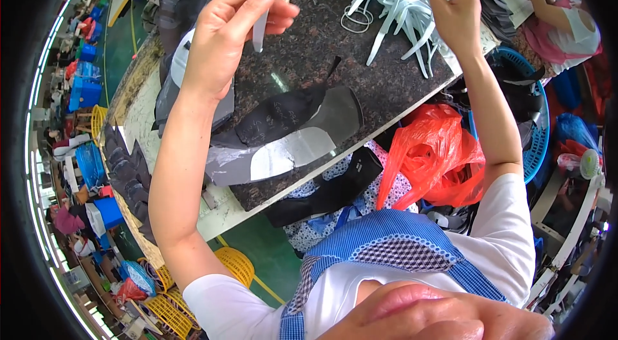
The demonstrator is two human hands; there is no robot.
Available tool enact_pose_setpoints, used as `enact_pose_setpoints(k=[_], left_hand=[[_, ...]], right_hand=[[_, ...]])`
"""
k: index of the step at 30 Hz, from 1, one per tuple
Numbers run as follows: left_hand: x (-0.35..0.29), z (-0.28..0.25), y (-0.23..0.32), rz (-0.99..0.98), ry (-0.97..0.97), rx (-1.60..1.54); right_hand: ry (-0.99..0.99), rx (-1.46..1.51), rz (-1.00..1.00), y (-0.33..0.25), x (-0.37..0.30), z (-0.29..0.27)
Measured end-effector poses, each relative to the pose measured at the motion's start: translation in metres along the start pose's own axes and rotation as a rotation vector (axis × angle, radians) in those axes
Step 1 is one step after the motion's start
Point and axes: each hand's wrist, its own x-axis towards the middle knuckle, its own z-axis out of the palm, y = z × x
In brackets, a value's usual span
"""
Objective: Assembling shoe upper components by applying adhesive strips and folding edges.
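Observation:
My left hand (225,34) is raised over the left part of the dark stone tabletop (302,57). Pinched between its thumb and fingers is a pale, flat strip (259,36), one end sticking up and the other hanging down. A tangled pile of similar light-blue strips (402,2) lies at the far right of the table. Just beyond and beside that pile is my right hand (454,9), its thumb and fingertips drawn together; anything between them is too small to make out. Nearer to me, a dark curved shoe-upper piece (290,150) with a silvery patch lies flat.
Rubber bands (357,18) lie beside the pile. Stacked dark pieces (187,5) stand at the left. A red plastic bag (431,153) hangs below the front edge, near a blue basket (537,140). Another person (560,34) is at the far right.

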Motion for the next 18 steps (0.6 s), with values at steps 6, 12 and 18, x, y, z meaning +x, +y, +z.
enact_pose_setpoints(k=[6, 12, 18], left_hand=[[-0.047, 0.064, 0.006, -0.046, -0.023, 0.102], [-0.219, 0.052, -0.028, 0.757, -0.301, 1.106], [-0.241, -0.027, -0.043, 0.358, -0.012, 1.485]], right_hand=[[-0.337, 0.879, 0.484, -0.118, -0.002, 0.060], [-0.597, 1.124, 0.406, -0.083, -0.025, -0.035], [-0.787, 0.851, 0.584, -0.088, -0.033, -0.006]])
